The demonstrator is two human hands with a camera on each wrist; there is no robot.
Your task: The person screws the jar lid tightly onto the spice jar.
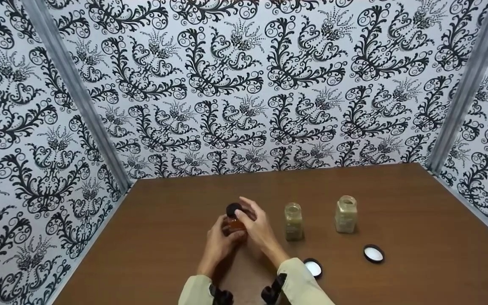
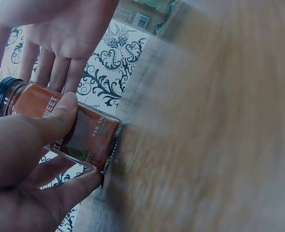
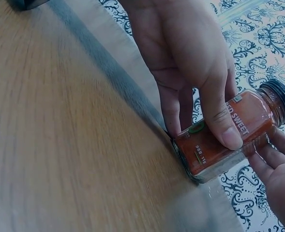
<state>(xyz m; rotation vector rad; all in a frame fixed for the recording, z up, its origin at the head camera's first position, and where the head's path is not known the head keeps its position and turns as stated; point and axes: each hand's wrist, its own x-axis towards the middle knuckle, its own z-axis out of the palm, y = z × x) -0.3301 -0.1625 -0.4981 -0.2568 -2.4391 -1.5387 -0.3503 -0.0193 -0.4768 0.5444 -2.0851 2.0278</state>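
While gripping a black-capped, red-filled jar (image 2: 91, 133) with left hand (image 1: 222, 242) (right hand (image 1: 259, 226) relaxed alongside), has two uncapped, greenish-filled jars (image 1: 293, 229) (image 1: 346, 219) right of grip.

Walls (image 1: 28, 127) in black swirls on white
Grey strips (image 1: 74, 84) climb both corners; the brown, wood-grained table (image 1: 163, 220) before me runs back to the far wall (image 1: 235, 93).

Black-scrolled white walls (image 1: 235, 97), grey corner strips (image 1: 79, 93), brown tabletop (image 1: 142, 237).
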